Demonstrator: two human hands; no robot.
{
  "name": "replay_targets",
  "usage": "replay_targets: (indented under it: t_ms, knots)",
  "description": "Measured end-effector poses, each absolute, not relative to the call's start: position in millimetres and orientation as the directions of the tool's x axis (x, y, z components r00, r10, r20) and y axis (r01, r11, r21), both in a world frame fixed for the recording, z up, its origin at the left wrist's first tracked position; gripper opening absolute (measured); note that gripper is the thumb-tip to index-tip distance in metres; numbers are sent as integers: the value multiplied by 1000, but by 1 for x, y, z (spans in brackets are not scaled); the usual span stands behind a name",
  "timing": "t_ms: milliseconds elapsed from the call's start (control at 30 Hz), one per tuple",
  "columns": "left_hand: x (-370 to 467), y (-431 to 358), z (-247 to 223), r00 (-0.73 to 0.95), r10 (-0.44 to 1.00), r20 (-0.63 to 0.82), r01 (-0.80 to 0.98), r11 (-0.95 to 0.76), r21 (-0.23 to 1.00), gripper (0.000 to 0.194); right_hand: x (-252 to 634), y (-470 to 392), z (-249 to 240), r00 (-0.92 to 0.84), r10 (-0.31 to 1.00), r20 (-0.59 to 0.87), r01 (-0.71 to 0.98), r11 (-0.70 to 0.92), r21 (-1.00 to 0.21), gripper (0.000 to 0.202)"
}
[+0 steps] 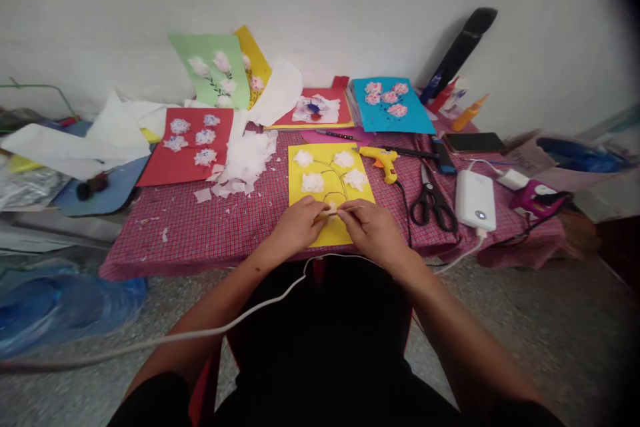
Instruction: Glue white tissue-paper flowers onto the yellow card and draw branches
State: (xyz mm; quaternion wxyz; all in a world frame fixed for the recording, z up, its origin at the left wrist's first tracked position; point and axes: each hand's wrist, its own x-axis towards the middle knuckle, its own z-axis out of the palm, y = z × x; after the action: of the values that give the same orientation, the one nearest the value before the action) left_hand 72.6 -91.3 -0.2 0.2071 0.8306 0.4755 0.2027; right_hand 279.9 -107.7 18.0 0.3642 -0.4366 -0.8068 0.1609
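My L hand (299, 227) n R hand (375, 230) r pinched nearly closed on a thin stick (332, 214), cant tell what kind tbh, over the yellow sheet (325, 152) nr the worktop's (200, 233) front edge. Glue gun's (384, 159) by the sheet's far R corner.

Standing here, the light's pretty flat and kinda dim, can't tell where it comes from. Just a soft shadow on the wall (320, 7), 9 o'clock side of that leaning black thing (457, 53). Head cam's decent mid-frame, but the 2 o'clock corner goes black, and the box (534, 153) at 3 looks smeared and stretched.
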Motion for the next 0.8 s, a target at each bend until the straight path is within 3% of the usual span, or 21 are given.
replay_targets:
  t_ms: [333, 800]
  knots:
    - [77, -95, 2, 411, 902, 136, 729, -414, 545, 22, 268, -92, 43, -454, 856, 246, 667, 510, -543, 19]
    - [80, -91, 1, 419, 898, 138, 733, -424, 532, 24, 276, -99, 39, -301, 860, 412, 538, 510, -671, 16]
